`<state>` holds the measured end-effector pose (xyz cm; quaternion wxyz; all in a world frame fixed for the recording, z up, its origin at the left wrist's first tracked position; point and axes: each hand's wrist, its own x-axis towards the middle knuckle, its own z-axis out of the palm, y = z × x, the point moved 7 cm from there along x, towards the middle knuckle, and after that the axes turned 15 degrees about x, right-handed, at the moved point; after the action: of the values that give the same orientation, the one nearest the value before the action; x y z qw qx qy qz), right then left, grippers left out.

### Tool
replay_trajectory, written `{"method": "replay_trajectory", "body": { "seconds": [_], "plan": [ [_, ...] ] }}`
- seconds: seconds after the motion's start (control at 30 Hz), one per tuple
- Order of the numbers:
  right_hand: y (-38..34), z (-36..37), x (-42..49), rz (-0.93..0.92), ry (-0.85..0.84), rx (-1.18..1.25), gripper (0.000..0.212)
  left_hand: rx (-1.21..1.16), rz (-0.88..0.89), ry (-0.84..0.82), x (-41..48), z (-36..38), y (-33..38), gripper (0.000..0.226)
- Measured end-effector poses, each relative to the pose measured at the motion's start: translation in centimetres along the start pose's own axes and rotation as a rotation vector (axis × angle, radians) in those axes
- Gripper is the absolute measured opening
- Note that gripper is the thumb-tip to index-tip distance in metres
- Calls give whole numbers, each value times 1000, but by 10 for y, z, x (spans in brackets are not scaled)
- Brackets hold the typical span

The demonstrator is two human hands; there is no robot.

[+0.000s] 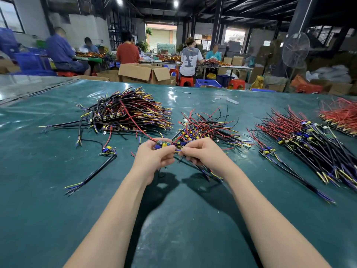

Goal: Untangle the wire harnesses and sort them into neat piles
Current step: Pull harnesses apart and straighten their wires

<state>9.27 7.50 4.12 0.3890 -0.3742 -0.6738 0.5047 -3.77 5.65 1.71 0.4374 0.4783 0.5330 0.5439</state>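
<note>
1. Wire harness [163, 144], a small board with coloured leads, is held between both hands just above the green table [173, 219].
2. Left hand [152, 157] curls its fingers round the board. Right hand [201, 153] pinches the yellow and blue leads between thumb and forefinger, and more wires trail under its palm.
3. The step in hand looks like freeing this one harness from the tangled heap [204, 126] just beyond the right hand.
4. The next move likely calls for easing the hands apart and following each lead through rather than yanking.
5. A red lead [135, 123] runs from the board toward the stacked pile [131, 113] beyond the left hand, where it may snag.
6. A sorted pile [309, 136] lies well to the right of the right hand. A loose harness [108, 149] lies to the left of the left hand.
</note>
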Motion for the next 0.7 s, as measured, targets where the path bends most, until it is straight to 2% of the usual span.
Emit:
{"method": "replay_trajectory", "body": {
  "seconds": [0.1, 0.2, 0.27, 0.37, 0.5, 0.63, 0.7],
  "plan": [
    [3, -8, -1, 13, -32, 22, 24, -27, -10, 1, -1, 1, 1, 17],
    [1, -14, 2, -99, 96, -59, 16, -73, -29, -6, -3, 5, 1, 20],
    [3, -14, 3, -137, 135, -152, 19, -91, -50, -12, -4, 6, -1, 19],
    [9, -20, 2, -67, 100, -123, 26, -111, -78, -18, -5, 6, -3, 17],
    [12, -29, 0, 14, 35, 30, 22, -173, -92, 30, -3, -3, 0, 16],
    [11, -31, 3, 19, 86, -230, 10, -85, -61, 28, -6, -2, 4, 21],
    [10, -34, 4, 8, 155, -320, 11, -54, -46, 30, -8, 2, 7, 26]
  ]
}}
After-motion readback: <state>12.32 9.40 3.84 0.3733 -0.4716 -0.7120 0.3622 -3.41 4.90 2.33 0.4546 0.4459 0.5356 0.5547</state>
